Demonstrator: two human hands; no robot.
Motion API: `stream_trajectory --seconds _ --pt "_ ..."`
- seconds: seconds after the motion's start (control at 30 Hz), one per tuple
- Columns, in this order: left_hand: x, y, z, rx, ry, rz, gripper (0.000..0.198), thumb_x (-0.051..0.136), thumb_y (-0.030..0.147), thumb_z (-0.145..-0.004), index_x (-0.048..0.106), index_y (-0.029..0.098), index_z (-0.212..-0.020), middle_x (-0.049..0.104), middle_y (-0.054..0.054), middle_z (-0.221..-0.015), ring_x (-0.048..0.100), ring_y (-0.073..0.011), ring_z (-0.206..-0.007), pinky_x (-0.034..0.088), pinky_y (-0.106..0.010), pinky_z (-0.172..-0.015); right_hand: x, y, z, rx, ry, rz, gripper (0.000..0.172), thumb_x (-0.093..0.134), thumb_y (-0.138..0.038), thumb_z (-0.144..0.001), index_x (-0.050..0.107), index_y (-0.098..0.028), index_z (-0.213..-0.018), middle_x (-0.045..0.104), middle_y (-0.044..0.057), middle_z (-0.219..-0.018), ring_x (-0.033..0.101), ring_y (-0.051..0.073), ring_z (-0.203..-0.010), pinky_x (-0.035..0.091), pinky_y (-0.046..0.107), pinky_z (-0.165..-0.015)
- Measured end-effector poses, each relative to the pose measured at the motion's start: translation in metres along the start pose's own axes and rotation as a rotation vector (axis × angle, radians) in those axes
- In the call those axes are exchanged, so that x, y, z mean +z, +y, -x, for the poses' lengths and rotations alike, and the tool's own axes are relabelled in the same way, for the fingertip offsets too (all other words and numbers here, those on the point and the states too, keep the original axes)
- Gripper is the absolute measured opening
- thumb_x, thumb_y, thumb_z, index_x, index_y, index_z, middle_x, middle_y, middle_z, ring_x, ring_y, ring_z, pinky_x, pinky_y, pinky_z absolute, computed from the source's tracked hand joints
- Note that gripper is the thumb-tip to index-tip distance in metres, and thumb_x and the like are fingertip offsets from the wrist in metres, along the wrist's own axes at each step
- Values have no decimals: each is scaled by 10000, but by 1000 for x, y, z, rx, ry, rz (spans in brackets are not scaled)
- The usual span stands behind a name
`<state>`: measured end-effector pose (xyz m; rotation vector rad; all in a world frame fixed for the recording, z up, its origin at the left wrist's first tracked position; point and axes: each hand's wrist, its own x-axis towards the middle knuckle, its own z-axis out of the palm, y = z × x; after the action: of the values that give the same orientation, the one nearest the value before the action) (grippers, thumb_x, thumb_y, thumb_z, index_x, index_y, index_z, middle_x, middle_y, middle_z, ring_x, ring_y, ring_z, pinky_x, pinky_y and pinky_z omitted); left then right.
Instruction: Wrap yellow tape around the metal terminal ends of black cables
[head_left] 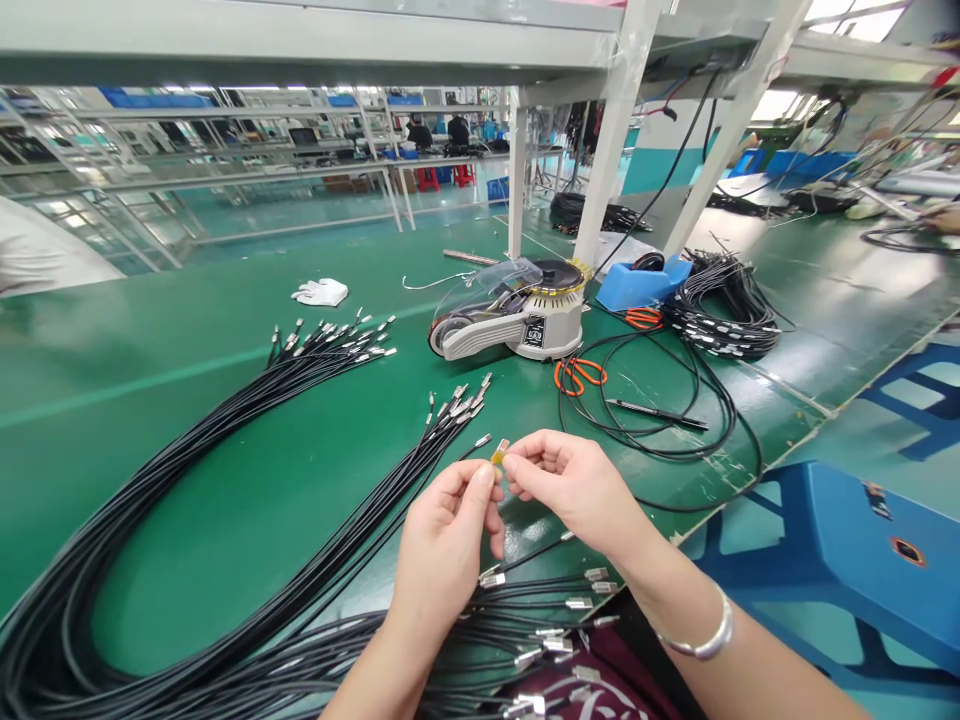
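My left hand (446,535) is closed, thumb against fingers, around a metal-tipped cable end at the middle of the view. Wrapped on that end is a small piece of amber tape (498,457), with the metal connector tip (503,444) showing above it. My right hand (574,480) pinches at the tape from the other side, and its fingertips hide part of it. Below my hands a bundle of black cables (450,640) with silver connectors fans out toward my lap. Left of them, another black cable bundle (247,400) curves in a big U on the green table.
A round tape dispenser (551,315) stands beyond my hands. Near it lie orange-handled scissors (580,377), a black pen (656,414) and coiled cables (724,310) beside a blue holder (641,285). A white glove (321,292) rests farther left. A blue stool (885,560) is at right.
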<state>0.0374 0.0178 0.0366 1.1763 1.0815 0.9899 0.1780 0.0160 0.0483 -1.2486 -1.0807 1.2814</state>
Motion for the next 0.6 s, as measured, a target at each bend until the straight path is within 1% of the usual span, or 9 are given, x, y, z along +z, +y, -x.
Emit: stream_trajectory --seconds 0.3,0.6 --pt "0 1 -3 -12 -50 100 235 545 376 -855 543 156 -775 482 80 -534 490 -57 -385 386 -184 -418 0 -1 1 -17 -17 36 174 669 -301 -736 653 -131 -772 666 32 -711 600 132 -652 490 267 -643" --pt "1 -1 0 33 24 41 232 545 376 -860 546 160 -774 490 75 -569 492 -47 -401 386 -181 -437 2 -3 5 -13 2 68 135 656 -273 -733 650 -138 -744 637 13 -669 577 124 -628 482 255 -615"
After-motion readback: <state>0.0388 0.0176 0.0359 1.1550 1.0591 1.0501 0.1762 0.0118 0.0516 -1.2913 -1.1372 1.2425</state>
